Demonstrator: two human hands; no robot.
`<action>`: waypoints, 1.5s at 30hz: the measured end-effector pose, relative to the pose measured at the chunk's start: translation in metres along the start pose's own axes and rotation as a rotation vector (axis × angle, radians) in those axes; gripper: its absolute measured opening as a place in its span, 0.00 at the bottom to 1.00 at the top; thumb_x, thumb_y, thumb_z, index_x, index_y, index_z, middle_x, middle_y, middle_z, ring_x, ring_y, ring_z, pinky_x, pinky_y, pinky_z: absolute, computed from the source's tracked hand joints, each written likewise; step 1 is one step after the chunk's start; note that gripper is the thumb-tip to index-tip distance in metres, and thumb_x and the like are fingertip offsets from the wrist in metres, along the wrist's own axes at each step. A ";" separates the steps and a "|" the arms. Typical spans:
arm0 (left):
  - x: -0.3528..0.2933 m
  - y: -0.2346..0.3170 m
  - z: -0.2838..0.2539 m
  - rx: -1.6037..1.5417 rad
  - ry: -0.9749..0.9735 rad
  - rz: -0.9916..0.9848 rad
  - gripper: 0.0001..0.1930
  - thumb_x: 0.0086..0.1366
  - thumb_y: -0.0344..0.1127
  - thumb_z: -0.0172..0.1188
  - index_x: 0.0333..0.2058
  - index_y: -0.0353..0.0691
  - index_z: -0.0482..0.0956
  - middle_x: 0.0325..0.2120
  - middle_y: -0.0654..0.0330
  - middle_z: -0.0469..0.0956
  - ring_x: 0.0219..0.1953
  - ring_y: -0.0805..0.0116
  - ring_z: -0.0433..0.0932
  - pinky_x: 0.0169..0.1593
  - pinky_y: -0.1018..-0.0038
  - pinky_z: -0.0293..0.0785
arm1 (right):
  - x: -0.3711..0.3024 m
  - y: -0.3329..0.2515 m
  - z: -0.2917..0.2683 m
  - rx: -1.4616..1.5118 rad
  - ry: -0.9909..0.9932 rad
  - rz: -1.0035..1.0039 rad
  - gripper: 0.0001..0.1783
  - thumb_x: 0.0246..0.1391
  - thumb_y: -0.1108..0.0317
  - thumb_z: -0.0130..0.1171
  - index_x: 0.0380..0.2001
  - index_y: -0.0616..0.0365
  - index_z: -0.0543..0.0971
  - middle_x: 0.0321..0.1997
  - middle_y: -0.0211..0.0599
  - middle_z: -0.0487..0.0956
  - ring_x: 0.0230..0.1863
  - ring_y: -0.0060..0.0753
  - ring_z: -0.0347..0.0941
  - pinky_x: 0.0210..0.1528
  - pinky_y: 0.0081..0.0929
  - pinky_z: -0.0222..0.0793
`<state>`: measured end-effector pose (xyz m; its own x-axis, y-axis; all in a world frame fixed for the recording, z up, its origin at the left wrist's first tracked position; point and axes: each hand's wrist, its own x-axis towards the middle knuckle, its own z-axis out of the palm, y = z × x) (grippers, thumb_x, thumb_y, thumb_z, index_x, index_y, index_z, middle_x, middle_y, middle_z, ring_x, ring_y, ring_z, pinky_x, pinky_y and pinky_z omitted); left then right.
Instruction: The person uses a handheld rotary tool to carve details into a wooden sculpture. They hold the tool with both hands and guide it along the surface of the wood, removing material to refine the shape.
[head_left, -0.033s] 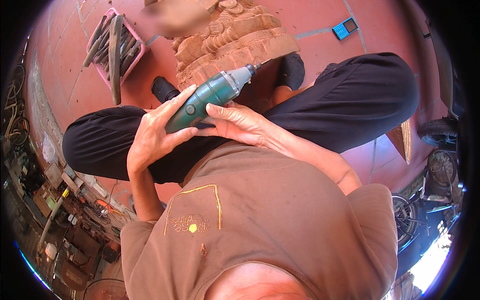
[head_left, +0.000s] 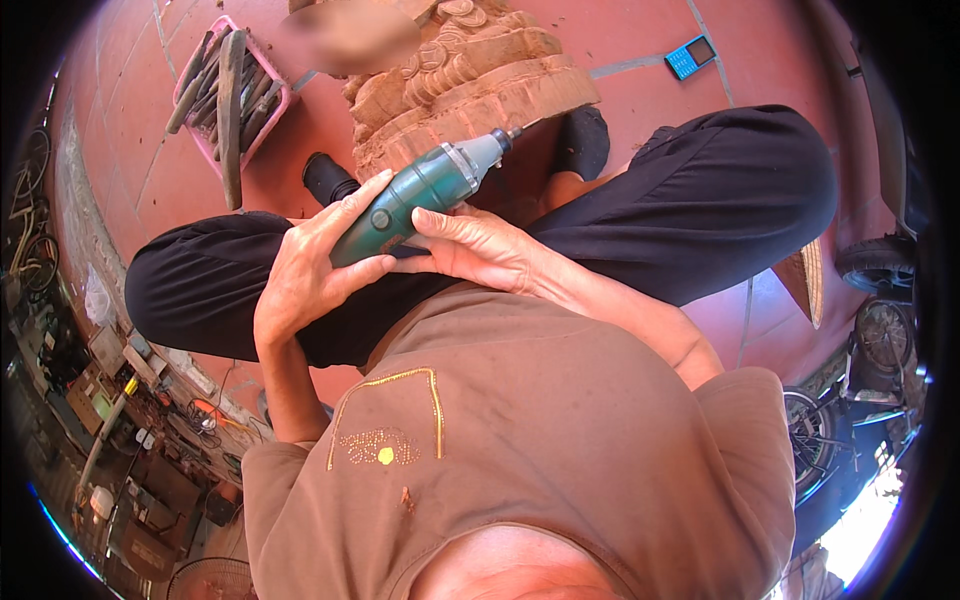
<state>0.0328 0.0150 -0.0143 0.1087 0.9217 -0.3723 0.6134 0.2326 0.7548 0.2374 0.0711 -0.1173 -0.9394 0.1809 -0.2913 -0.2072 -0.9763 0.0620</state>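
Observation:
A green rotary tool (head_left: 410, 200) with a grey nose and a thin bit lies across both my hands above my lap, its bit end tilted up to the right. My left hand (head_left: 305, 265) wraps the rear of its body from the left. From the right, my right hand (head_left: 475, 245) holds the underside, thumb resting against the casing. Just beyond the bit stands a carved brown wooden piece (head_left: 480, 95) with layered relief; the tool's tip appears in front of its lower edge, and whether they touch I cannot tell.
A pink basket (head_left: 288, 105) of long wooden-handled tools (head_left: 230, 110) sits at the far left. On the red tiled floor (head_left: 640, 115), a blue keypad phone (head_left: 690, 58) lies far right. My crossed legs in black trousers (head_left: 700, 210) flank the tool. Wheels (head_left: 810, 435) stand at the right edge, clutter at the left.

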 end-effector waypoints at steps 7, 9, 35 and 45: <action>0.004 -0.001 -0.001 0.007 0.013 -0.009 0.42 0.53 0.34 0.73 0.68 0.42 0.69 0.56 0.44 0.79 0.50 0.44 0.83 0.54 0.61 0.79 | 0.004 -0.006 0.001 -0.033 0.005 -0.015 0.31 0.64 0.61 0.66 0.66 0.54 0.69 0.66 0.39 0.73 0.70 0.38 0.67 0.74 0.55 0.63; 0.004 -0.002 -0.001 0.010 0.025 -0.012 0.42 0.53 0.35 0.73 0.68 0.42 0.69 0.56 0.44 0.79 0.51 0.44 0.82 0.54 0.61 0.79 | 0.006 -0.007 0.002 -0.037 -0.007 -0.030 0.31 0.64 0.61 0.66 0.66 0.54 0.69 0.66 0.39 0.73 0.69 0.38 0.68 0.74 0.54 0.64; 0.012 -0.001 -0.003 0.030 0.079 -0.039 0.40 0.57 0.39 0.74 0.68 0.41 0.69 0.56 0.43 0.79 0.55 0.45 0.82 0.57 0.61 0.77 | 0.018 -0.016 0.008 -0.033 0.036 -0.068 0.33 0.63 0.61 0.67 0.67 0.54 0.66 0.64 0.42 0.75 0.67 0.43 0.70 0.70 0.55 0.67; 0.011 -0.003 0.001 -0.003 0.109 -0.042 0.39 0.58 0.39 0.73 0.69 0.42 0.68 0.55 0.42 0.79 0.54 0.46 0.82 0.57 0.61 0.76 | 0.022 -0.017 0.005 -0.014 0.025 -0.077 0.33 0.64 0.62 0.66 0.67 0.58 0.65 0.63 0.45 0.75 0.66 0.46 0.72 0.69 0.53 0.69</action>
<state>0.0327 0.0245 -0.0211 -0.0026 0.9393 -0.3432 0.6129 0.2727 0.7417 0.2185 0.0918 -0.1198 -0.9137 0.2527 -0.3183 -0.2747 -0.9612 0.0254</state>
